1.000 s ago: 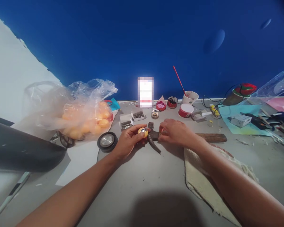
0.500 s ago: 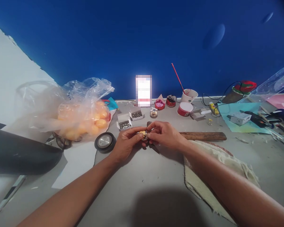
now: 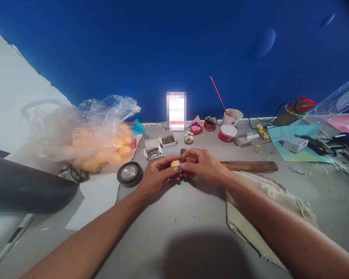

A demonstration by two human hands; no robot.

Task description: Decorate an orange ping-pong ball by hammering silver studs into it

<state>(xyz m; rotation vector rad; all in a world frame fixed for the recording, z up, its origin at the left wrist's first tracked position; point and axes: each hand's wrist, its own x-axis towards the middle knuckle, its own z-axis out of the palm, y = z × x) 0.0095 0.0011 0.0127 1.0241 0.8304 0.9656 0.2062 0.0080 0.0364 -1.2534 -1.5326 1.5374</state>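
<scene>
A small yellow ball [image 3: 175, 165], with shiny metal studs on its right side, is held between my two hands above the table. My left hand [image 3: 158, 172] closes around it, thumb in front and fingers behind. From the right, the thumb and fingers of my right hand [image 3: 202, 164] pinch its studded side; whether a loose stud is between them is hidden. Just beyond are two open small boxes, the nearer box [image 3: 153, 153] and the farther box [image 3: 168, 140], full of shiny metal pieces. A round studded object [image 3: 189, 138] sits beyond my hands.
Behind my right hand lies a hammer with a wooden handle [image 3: 250, 166]; a cloth [image 3: 264, 209] is nearer me. At left are a black round object [image 3: 129, 174] and a plastic bag of orange balls [image 3: 104, 143]. A paper cup [image 3: 232, 116] and red tub [image 3: 227, 133] stand behind.
The yellow ball has turned slightly in my fingers, showing more of its plain yellow side. Both hands stay in nearly the same place.
</scene>
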